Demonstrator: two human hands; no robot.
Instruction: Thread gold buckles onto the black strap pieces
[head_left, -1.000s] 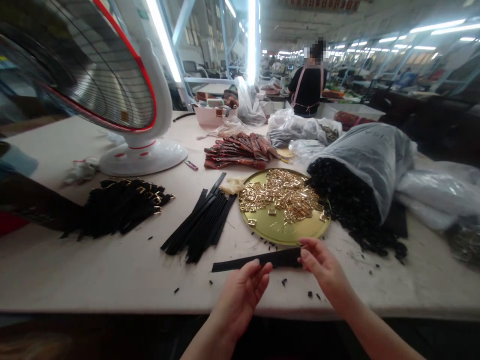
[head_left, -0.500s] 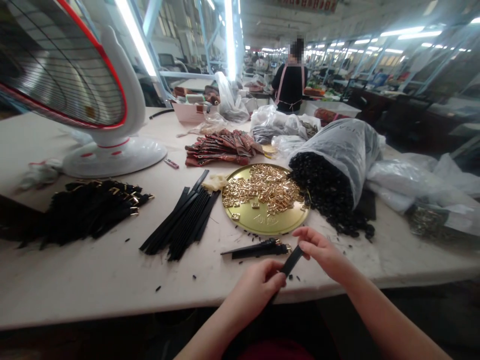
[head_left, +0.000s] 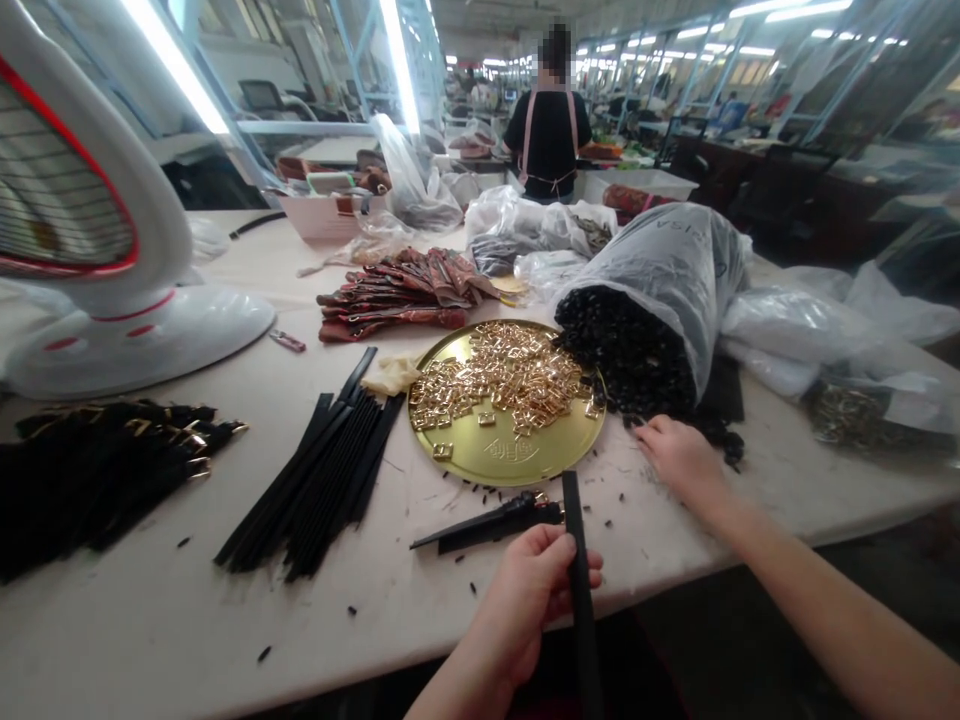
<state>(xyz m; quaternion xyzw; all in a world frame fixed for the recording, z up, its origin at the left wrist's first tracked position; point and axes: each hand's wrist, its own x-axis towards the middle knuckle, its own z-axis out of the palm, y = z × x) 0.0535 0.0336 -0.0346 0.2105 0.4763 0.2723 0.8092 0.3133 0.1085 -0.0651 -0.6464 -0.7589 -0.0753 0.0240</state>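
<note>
My left hand [head_left: 536, 590] is closed around a long flat black strap [head_left: 576, 540], thumb on top, its upper end pointing away from me near the table edge. My right hand [head_left: 679, 460] reaches to the left edge of the spilled black pieces, fingers pinched together at a small black piece [head_left: 633, 420], which is hard to make out. Many like it fill a clear plastic bag [head_left: 675, 270] lying on its side. Just beyond my left hand lie a few straps with gold buckles [head_left: 495, 520]. Behind them is a round gold tray [head_left: 510, 465] heaped with gold buckles [head_left: 517, 375].
A bundle of black straps [head_left: 315, 490] lies left of the tray, buckled straps [head_left: 112, 470] farther left. A white fan [head_left: 142, 340] stands at the left. Reddish-brown pieces [head_left: 405, 290] and plastic bags lie behind. A person in an apron [head_left: 551, 140] stands beyond the table.
My right hand has let go of the strap and moved right to the black pieces. The left hand keeps the strap, now turned more upright. The view has shifted right.
</note>
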